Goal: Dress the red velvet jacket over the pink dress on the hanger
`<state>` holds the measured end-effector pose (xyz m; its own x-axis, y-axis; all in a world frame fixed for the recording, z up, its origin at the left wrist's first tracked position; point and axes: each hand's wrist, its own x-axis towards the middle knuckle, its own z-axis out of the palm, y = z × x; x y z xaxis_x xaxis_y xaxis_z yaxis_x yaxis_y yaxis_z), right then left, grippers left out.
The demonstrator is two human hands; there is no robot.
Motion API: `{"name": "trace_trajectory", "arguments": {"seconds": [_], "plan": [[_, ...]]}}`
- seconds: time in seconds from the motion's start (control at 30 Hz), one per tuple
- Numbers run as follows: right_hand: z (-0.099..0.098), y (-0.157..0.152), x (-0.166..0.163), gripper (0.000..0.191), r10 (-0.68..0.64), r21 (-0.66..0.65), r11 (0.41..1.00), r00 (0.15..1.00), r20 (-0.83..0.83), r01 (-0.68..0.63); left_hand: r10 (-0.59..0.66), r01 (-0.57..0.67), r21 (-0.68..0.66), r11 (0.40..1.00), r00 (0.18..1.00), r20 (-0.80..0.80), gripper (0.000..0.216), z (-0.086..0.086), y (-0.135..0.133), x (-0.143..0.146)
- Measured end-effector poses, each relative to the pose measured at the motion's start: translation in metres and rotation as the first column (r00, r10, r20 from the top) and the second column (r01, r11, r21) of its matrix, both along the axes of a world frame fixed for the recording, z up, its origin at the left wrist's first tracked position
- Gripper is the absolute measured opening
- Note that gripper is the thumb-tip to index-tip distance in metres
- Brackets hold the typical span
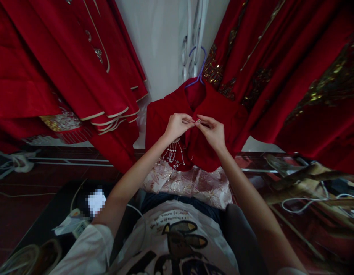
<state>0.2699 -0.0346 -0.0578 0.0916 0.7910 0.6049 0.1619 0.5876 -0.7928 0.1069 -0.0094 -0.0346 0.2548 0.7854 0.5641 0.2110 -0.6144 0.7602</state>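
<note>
A short red jacket (165, 103) hangs in front of me on a purple hanger (201, 68). At its front opening, below the collar, my two hands meet fingertip to fingertip. My right hand (213, 130) pinches a tiny shiny ornament (198, 121), which looks like a beaded button. From the left, my left hand (178, 125) is closed in a pinch right beside it; what lies between those fingertips is too small to make out. Strings of pearly beads (174, 151) dangle from the jacket under my left wrist. Pale pink patterned fabric (191, 185) lies across my lap beneath the hem.
Red garments with pale piping (114, 114) hang at left, and red ones with gold sequins (322, 91) at right. Behind the jacket is a white metal frame (194, 34). A dark stool (45, 217) with small items stands at lower left; wooden pieces and cords (305, 187) lie right.
</note>
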Motion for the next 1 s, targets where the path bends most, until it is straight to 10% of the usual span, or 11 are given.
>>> {"name": "trace_trajectory", "arguments": {"seconds": [0.6,1.0], "plan": [[-0.001,-0.007,-0.004,0.035,-0.034,0.012,0.999,0.999,-0.002,0.034,0.022,-0.017,0.060,0.998,0.995,-0.096,0.011,-0.004,0.001,0.000],[0.002,-0.007,-0.007,0.030,-0.068,0.036,0.997,0.997,0.043,0.066,0.258,-0.147,0.261,0.954,0.845,-0.468,0.011,0.019,-0.015,0.013]]}}
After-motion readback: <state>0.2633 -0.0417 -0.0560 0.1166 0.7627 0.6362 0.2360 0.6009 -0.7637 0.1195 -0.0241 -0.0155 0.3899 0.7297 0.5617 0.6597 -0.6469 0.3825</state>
